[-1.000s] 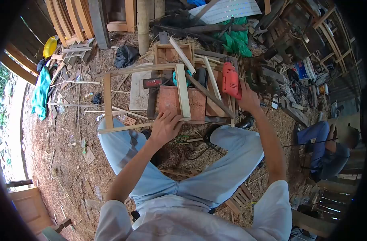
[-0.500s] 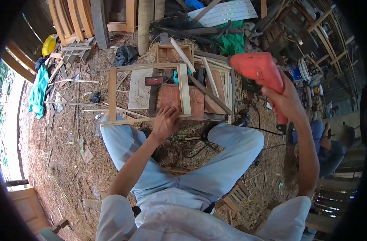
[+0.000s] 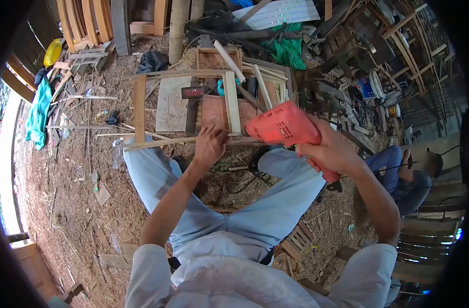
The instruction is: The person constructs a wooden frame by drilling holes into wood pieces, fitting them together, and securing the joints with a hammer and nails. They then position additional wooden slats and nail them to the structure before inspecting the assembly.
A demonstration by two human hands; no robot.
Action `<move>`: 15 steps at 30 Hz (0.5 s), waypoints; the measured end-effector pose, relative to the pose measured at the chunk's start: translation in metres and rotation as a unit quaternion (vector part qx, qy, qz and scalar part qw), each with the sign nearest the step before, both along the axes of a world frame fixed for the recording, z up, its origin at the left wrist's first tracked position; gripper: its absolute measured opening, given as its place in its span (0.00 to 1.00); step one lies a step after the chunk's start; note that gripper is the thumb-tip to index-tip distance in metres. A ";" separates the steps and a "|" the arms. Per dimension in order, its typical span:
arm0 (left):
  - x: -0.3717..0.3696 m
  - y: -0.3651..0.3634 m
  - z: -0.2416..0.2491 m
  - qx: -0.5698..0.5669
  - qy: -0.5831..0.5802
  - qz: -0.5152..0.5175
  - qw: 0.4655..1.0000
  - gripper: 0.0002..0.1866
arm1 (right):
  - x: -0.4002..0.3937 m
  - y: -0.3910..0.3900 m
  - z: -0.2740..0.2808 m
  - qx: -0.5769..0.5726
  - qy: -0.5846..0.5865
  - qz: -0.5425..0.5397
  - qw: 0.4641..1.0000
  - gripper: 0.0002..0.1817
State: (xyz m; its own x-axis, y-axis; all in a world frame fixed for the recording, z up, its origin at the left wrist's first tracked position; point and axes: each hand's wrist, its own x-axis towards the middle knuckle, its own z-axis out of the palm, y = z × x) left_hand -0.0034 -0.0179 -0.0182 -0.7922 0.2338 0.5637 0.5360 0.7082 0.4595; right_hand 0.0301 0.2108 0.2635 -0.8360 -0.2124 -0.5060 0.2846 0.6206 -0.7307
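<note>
My right hand is wrapped round the handle of a red power drill, whose nose points left. The drill's tip is close to the near corner of a wooden frame made of thin strips. My left hand is closed on the frame's near rail, just left of that corner. A pale crosspiece runs away from me between the near and far rails. Under the frame lies a reddish board. A dark tool with a red label and a blue roll sit close by.
Wood shavings cover the ground. A wooden box and loose strips lie beyond the frame. Another person sits at the right. Curved wooden pieces stand at the back left, and a teal cloth lies at the left.
My right hand has brought the drill down and left, from raised at the right to the frame's near corner. My left hand keeps hold of the frame. The whole view has shifted slightly.
</note>
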 end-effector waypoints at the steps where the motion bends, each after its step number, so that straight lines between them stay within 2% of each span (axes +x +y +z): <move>1: -0.001 0.000 -0.001 0.004 0.000 -0.004 1.000 0.07 | -0.003 0.000 -0.003 -0.007 -0.004 0.003 1.000 0.33; 15: 0.000 -0.002 0.001 -0.017 -0.012 -0.011 1.000 0.08 | -0.007 -0.001 -0.004 0.011 -0.004 0.030 0.999 0.35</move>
State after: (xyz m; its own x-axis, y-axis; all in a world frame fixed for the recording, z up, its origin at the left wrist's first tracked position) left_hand -0.0039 -0.0194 -0.0176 -0.8002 0.2703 0.5354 0.5407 0.7115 0.4489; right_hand 0.0233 0.2096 0.2598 -0.8184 -0.2505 -0.5172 0.2525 0.6518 -0.7151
